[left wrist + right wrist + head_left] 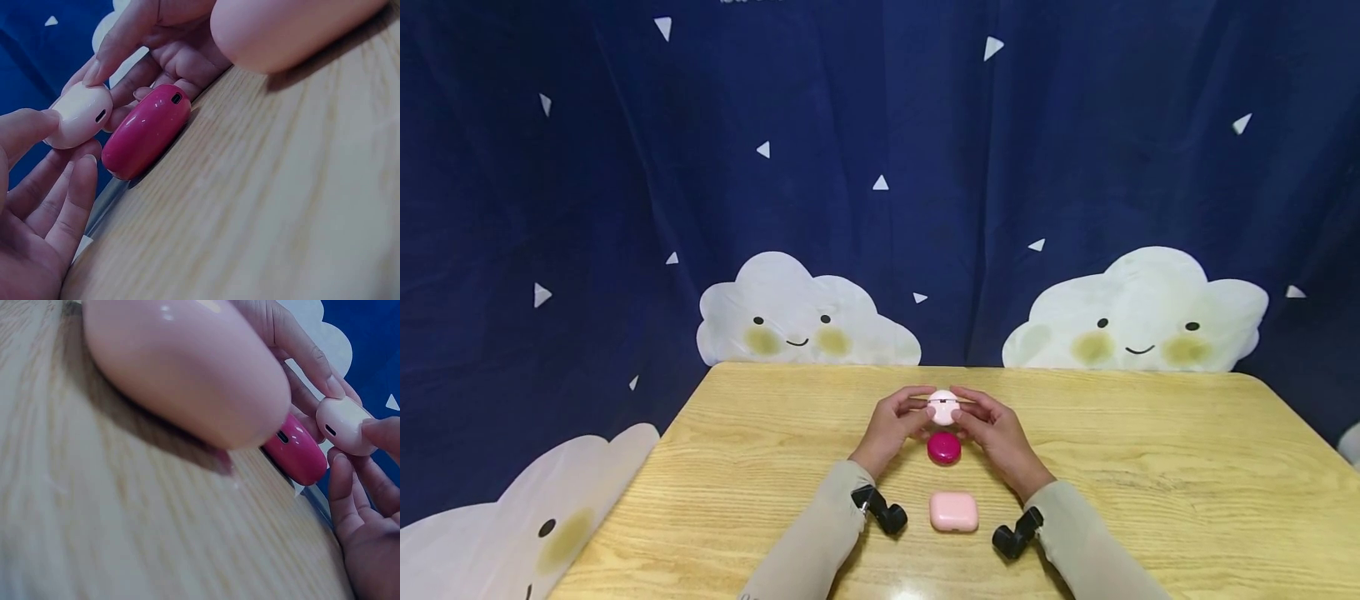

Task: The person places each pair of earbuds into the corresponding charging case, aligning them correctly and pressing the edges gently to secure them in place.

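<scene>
Above the far part of the table, both hands hold a small pale pink rounded earbud case (pixel 943 414) by its two sides. My left hand (pixel 889 431) grips its left side, thumb at the front and fingers behind. On the opposite side, my right hand (pixel 1002 439) pinches it the same way. A dark seam crosses the case in the head view, and a dark port slot shows in both wrist views. Just below the hands, a glossy magenta rounded case (pixel 943 447) lies on the table, its port (pixel 176 98) facing my body.
A pink rounded-rectangular earbud case (pixel 953 511) lies nearer to me on the wooden table (pixel 760 450), between the forearms. Black wrist cameras (pixel 880 510) hang from the sleeves. Behind the table's far edge hangs a dark blue curtain (pixel 925 125) with cloud prints.
</scene>
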`<state>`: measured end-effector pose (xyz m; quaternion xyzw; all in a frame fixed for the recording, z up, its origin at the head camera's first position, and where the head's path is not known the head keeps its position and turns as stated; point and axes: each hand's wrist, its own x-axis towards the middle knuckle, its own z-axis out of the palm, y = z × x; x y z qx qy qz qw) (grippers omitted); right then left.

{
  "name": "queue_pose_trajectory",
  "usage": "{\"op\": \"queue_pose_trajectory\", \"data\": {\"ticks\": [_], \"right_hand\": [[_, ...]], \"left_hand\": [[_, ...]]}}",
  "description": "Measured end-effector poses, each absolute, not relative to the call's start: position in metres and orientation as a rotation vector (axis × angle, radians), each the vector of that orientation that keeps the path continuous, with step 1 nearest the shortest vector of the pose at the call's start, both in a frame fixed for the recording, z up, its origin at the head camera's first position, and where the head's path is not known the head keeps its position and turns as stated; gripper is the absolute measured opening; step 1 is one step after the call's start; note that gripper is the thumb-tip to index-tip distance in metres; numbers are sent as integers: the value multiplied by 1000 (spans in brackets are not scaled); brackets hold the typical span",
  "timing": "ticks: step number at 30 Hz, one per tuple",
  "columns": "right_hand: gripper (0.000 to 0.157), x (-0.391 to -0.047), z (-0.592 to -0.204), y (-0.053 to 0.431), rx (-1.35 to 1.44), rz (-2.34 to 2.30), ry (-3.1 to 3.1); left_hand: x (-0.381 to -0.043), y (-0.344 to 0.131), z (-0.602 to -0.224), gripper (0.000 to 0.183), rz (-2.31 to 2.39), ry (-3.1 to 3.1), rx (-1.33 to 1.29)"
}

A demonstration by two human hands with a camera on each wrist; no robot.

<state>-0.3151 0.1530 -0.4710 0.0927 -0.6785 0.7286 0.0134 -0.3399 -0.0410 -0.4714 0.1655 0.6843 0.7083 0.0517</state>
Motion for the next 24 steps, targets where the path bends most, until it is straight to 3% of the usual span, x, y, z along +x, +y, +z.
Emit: {"op": "queue_pose_trajectory", "data": {"ticks": [24], "right_hand": [[42,-315,-471,152,270,2301,-2099]], "left_hand": [[-322,-44,-447,32,2174,2044,533]]}}
